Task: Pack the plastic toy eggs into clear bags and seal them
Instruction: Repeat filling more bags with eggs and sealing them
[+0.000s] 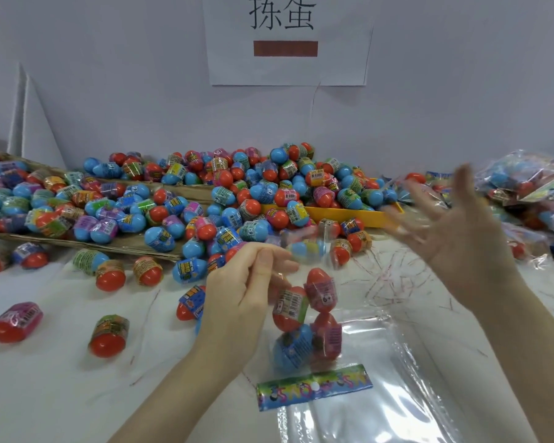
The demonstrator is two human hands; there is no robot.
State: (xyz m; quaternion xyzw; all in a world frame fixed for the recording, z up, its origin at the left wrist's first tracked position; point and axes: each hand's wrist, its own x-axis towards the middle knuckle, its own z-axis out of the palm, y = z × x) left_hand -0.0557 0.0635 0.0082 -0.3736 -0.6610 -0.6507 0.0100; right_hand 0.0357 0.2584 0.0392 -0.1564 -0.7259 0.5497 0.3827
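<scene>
A clear bag (pixel 304 318) hangs just above the white table (pixel 45 362), near the middle and close to the person. It has four toy eggs inside, red ones and a blue one, stacked two over two. A bright printed strip (pixel 314 391) is at its bottom end and lies on a pile of flat clear bags (pixel 381 378).

The left hand (pixel 243 298) pinches the top of the bag, with the thumb and fingers curled together on the plastic. The right hand (pixel 454 228) is up in the air to the right, well apart from the bag. Its fingers are spread wide and it holds nothing. It looks blurry.

A blue egg (pixel 307 251) shows blurry just above the bag, between the two hands. I cannot tell if anything touches it.

Behind the bag is a big heap of loose eggs (pixel 237 193), red and blue with colourful wrappers. Some sit on brown cardboard (pixel 125 244) and some in a yellow tray (pixel 349 215). More eggs lie alone on the table to the left. On the far right are filled bags (pixel 525 180). A paper sign (pixel 288 39) hangs on the wall.
</scene>
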